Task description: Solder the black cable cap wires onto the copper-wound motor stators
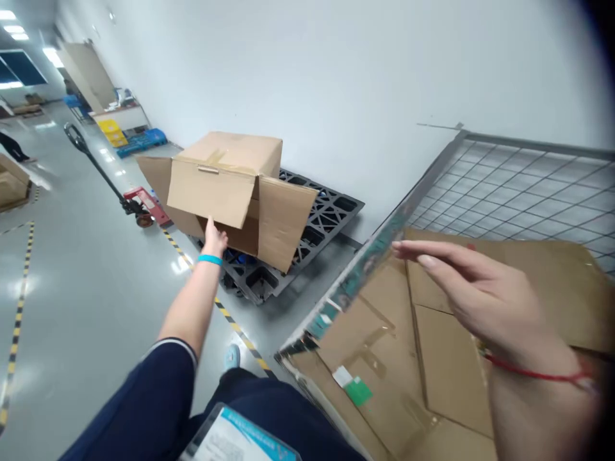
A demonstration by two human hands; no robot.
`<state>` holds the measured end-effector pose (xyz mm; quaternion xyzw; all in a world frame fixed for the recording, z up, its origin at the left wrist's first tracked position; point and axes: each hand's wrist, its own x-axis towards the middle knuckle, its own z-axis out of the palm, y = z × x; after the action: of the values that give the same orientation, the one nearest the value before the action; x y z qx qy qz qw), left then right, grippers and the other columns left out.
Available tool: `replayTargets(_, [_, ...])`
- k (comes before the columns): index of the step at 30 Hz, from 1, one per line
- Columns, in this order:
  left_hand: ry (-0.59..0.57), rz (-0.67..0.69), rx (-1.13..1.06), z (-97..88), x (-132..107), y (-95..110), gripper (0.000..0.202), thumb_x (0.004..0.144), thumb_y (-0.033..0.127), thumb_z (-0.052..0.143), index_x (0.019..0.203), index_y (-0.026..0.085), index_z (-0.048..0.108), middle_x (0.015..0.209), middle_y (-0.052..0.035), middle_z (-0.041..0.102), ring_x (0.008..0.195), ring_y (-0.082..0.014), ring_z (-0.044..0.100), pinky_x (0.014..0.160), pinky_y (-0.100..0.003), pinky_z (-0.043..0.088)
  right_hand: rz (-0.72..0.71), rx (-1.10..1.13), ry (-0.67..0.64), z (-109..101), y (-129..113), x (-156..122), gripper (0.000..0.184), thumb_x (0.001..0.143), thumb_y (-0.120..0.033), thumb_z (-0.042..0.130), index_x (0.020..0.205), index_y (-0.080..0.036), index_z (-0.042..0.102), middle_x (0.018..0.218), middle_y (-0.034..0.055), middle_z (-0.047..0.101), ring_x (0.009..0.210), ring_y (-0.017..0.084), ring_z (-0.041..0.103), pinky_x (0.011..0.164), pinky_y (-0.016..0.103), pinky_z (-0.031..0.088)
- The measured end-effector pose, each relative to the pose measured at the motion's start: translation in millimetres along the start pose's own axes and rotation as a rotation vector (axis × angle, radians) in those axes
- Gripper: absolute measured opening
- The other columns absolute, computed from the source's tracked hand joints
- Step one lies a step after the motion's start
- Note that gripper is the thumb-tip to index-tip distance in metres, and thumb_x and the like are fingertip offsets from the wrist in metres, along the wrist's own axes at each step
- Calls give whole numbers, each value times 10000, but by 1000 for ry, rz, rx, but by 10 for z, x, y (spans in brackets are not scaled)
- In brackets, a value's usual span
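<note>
Left hand (214, 242) at lower edge of front flap (211, 195); can't tell if gripping. Cardboard box (235, 150) on black pallet (343, 214), just beyond that nearer hand, mouth toward wearer; long axis unclear. Right hand (494, 298) empty, fingers loosely extended, well apart from box, over cardboard (456, 358) in wire cage (528, 144).

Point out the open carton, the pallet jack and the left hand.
Open carton (211, 192): head view, on its front flap.
Pallet jack (152, 204): head view, on its red body.
Left hand (214, 241): head view, on the middle of the hand.
</note>
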<state>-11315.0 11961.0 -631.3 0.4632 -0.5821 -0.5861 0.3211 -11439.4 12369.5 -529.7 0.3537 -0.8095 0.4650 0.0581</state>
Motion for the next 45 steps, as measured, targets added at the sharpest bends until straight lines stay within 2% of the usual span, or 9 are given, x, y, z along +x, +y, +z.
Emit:
replayTargets(5, [-152, 21, -543, -112, 506, -214, 472, 954, 308, 249, 1290, 177, 554, 1193, -139, 647, 1051, -181, 631, 852, -286, 535, 93, -104, 24, 330, -436, 18, 369, 796, -650, 531, 938, -381, 738, 1001, 9, 743, 983, 300, 699, 912, 531, 581])
replayTargets(8, [-244, 59, -785, -233, 822, -11, 424, 894, 162, 309, 1145, 248, 640, 1114, -41, 685, 922, -100, 634, 803, -190, 507, 189, -129, 6, 454, -596, 3, 362, 800, -646, 529, 958, -389, 727, 1038, -11, 737, 1012, 306, 688, 984, 560, 539])
replayTargets(12, [-419, 20, -956, 83, 1214, 407, 332, 899, 179, 364, 973, 206, 686, 942, -67, 702, 887, -145, 638, 808, -258, 507, 192, -216, -38, 625, -930, 184, 398, 820, -636, 472, 975, -358, 711, 1055, 1, 732, 1008, 306, 688, 960, 563, 551])
replayTargets(16, [-526, -40, -1037, 453, 1410, 668, 329, 950, 282, 368, 923, 182, 680, 910, -83, 689, 901, -181, 632, 829, -323, 494, -79, -538, -307, 1195, -1357, 772, 500, 894, -339, 467, 1364, -181, 530, 1352, 99, 594, 1185, 272, 610, 1011, 479, 522])
replayTargets(20, [-489, -67, -1100, 481, 1514, 711, 249, 936, 291, 426, 857, 184, 636, 864, -50, 658, 861, -135, 611, 864, -284, 459, -383, -836, -359, 2073, -1449, 1613, 831, 736, -150, 727, 1482, -106, 363, 1560, 186, 305, 1416, 369, 343, 1140, 519, 340])
replayTargets(26, [-449, -84, -1085, 286, 1581, 630, 98, 847, 284, 626, 850, 189, 601, 875, -33, 645, 827, -137, 610, 924, -318, 442, -361, -586, -275, 2717, -1415, 2290, 266, 917, -165, 520, 1134, -135, 670, 1218, 151, 662, 1181, 266, 592, 1011, 385, 418])
replayTargets(36, [-343, -42, -999, -481, 819, 216, 438, 913, 499, 475, 1201, 211, 634, 1119, -63, 698, 1177, -219, 594, 1075, -361, 440, 79, -250, -126, 2848, -1755, 1332, 329, 994, -348, 396, 1101, -138, 626, 961, 110, 729, 859, 217, 682, 696, 296, 506])
replayTargets(40, [-197, -190, -886, -1128, 865, 96, 311, 956, 310, 448, 1174, 209, 645, 937, -17, 738, 1013, -151, 665, 1133, -314, 383, 91, -266, -84, 2716, -1938, 839, 449, 884, -258, 558, 1298, -102, 482, 1071, 154, 693, 963, 280, 654, 839, 428, 513])
replayTargets(45, [28, -364, -745, -2215, 856, -173, 384, 990, 179, 293, 1085, 177, 666, 731, 3, 713, 709, -111, 667, 1170, -304, 324, -86, -106, 344, 2216, -1861, 892, 378, 843, -172, 521, 1217, -176, 468, 1105, 102, 629, 936, 223, 616, 902, 459, 486])
